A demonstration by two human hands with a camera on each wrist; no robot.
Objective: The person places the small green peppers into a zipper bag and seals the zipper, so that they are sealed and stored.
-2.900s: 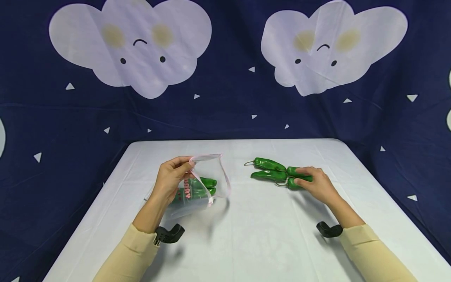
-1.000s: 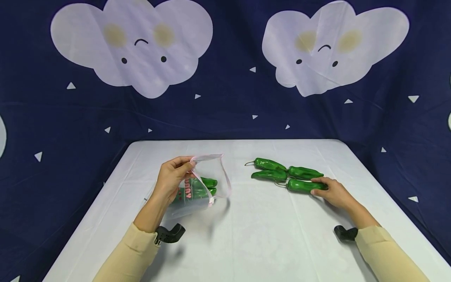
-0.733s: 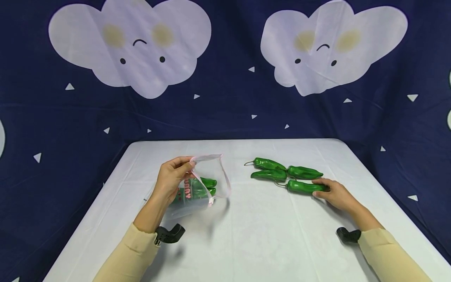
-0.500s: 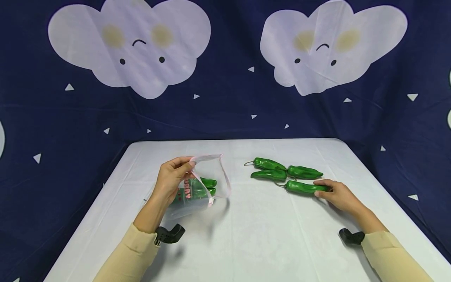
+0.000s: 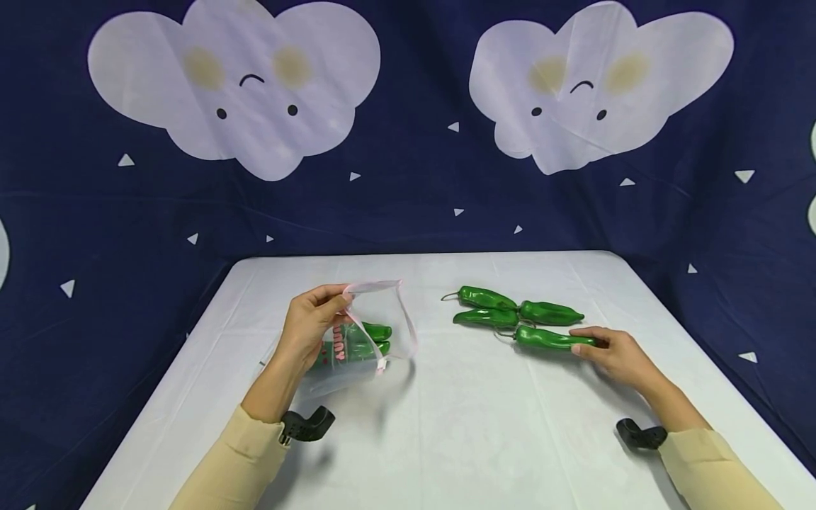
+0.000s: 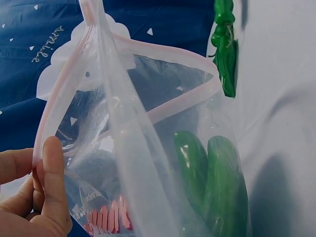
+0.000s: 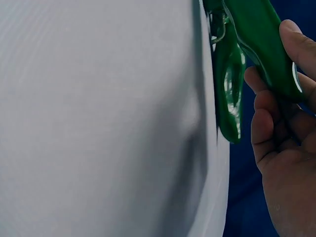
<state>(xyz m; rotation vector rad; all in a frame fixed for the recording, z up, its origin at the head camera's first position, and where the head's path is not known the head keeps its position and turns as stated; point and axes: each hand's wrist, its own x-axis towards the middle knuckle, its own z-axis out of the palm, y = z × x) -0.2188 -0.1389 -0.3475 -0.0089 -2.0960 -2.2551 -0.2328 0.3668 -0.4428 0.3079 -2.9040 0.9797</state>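
Right of the clear plastic zip bag with pink edging [image 5: 353,372], well apart: one long, glossy green pepper [image 5: 545,339], axis roughly crosswise, stem toward the bag's open mouth. Right hand [image 5: 615,354], the nearer, pinches the end away from the bag; left hand [image 5: 311,324] pinches the bag's rim. Stem cut off in right wrist view; contact with white-covered bench [image 5: 459,425] unclear. Bagged green peppers [image 5: 377,331] partly masked by left hand and print.

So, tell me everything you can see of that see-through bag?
The clear bag looks like thin plastic, with a pinkish rim and reddish lettering. Its mouth gapes rightward. The left hand pinches the rim. At least two green peppers show inside. Whether it touches the white table is unclear.
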